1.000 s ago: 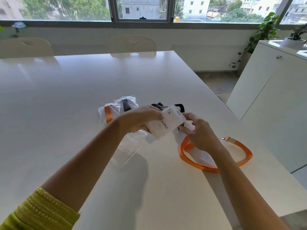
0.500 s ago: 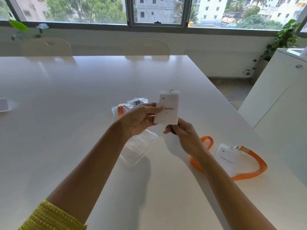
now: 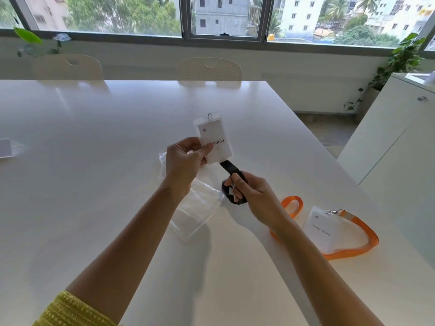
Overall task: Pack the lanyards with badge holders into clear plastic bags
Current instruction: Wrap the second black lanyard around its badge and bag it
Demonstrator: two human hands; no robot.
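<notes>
A white table (image 3: 94, 184) stands before a row of windows, with two chairs at its far edge and a cabinet to the right. The left hand (image 3: 183, 165) pinches the badge holder (image 3: 214, 140) upright above the table, thumb across its printed face, metal hook at the top. The black lanyard (image 3: 231, 182) runs from behind the holder's lower edge down and to the right into the right hand (image 3: 254, 196), whose grip is closed on the gathered strap. An empty clear plastic bag (image 3: 195, 215) lies flat on the table directly below the left hand, its long axis running toward the person; which end is open cannot be told. The left hand is nearer the bag. Insertion likely requires the strap coiled first. A second set, the orange lanyard (image 3: 353, 250) with its holder (image 3: 322, 229), lies unpacked beside the right forearm.
</notes>
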